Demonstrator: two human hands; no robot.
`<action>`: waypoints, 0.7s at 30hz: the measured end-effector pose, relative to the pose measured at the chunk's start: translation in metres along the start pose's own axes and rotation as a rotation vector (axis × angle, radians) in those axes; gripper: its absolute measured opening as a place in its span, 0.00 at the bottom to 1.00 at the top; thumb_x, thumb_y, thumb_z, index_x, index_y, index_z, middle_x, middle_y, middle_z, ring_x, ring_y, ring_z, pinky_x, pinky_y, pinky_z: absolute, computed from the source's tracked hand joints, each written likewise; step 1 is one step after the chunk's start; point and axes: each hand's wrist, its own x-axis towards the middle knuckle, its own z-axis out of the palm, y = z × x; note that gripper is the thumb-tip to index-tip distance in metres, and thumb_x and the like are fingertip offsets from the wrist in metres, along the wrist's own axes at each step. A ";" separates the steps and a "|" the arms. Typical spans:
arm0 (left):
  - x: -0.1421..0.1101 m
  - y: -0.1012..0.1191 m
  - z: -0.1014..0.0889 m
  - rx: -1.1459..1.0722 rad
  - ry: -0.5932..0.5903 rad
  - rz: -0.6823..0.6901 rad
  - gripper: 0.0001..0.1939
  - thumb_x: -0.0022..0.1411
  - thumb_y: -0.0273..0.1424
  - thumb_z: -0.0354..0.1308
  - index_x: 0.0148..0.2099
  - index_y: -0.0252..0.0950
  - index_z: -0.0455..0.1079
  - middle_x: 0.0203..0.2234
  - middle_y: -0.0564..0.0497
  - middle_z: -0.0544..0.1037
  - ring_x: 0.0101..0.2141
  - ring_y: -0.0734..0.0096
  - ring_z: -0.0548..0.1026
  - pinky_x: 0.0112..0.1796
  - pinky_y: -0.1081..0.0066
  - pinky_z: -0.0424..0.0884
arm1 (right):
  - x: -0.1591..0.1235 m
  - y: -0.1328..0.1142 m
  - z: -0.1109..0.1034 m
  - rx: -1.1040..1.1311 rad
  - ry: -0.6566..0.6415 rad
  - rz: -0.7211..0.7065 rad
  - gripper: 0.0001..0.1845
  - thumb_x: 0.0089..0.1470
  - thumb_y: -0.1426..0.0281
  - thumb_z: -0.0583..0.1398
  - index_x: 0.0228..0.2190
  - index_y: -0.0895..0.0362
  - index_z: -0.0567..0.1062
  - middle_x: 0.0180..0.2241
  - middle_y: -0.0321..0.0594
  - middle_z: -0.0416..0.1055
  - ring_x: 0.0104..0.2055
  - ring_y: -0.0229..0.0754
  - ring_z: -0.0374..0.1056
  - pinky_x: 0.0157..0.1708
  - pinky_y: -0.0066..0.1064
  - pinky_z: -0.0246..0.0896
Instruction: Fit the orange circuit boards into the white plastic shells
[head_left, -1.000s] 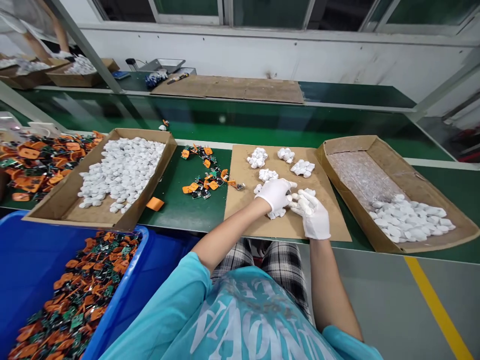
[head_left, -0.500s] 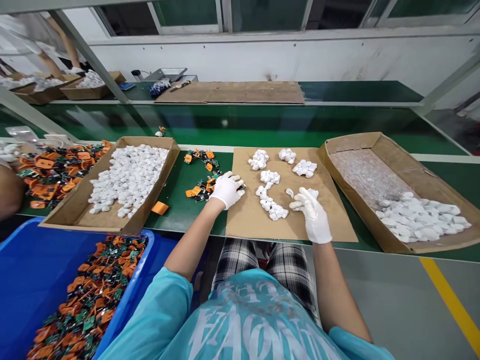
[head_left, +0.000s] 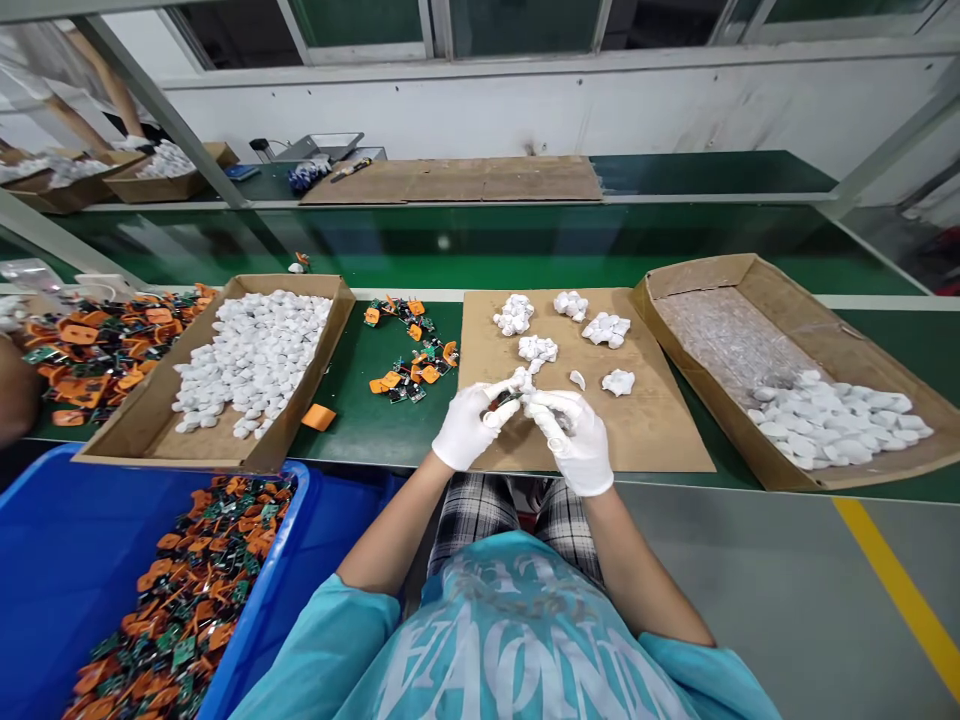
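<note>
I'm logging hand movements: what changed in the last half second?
The left hand moved from the orange-and-green parts toward the body, now holding a dark part. The right hand moved left to meet it, leaving a white clump on the cardboard sheet. The boxes either side and blue bin stayed put.

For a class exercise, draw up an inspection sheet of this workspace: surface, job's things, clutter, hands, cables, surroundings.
Surface: green bench, with a cardboard sheet on it.
Job's things: white clusters on the sheet; white pieces in the left carton, more in the right carton; orange-and-green parts between left carton and sheet.
Clutter: lone orange piece beside the left carton.
Hands: gloved left hand holds a small dark part; gloved right hand has fingertips close by, contact unclear.
Cables: none identifiable for certain.
Surroundings: blue bin at lower left; co-worker's arms at upper left.
</note>
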 end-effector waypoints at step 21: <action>-0.035 -0.005 0.017 -0.565 0.196 -0.275 0.18 0.52 0.45 0.64 0.38 0.36 0.79 0.33 0.47 0.80 0.39 0.62 0.76 0.45 0.66 0.71 | 0.001 -0.010 0.014 -0.160 -0.078 -0.276 0.08 0.58 0.67 0.59 0.38 0.51 0.78 0.39 0.39 0.79 0.43 0.43 0.74 0.48 0.39 0.68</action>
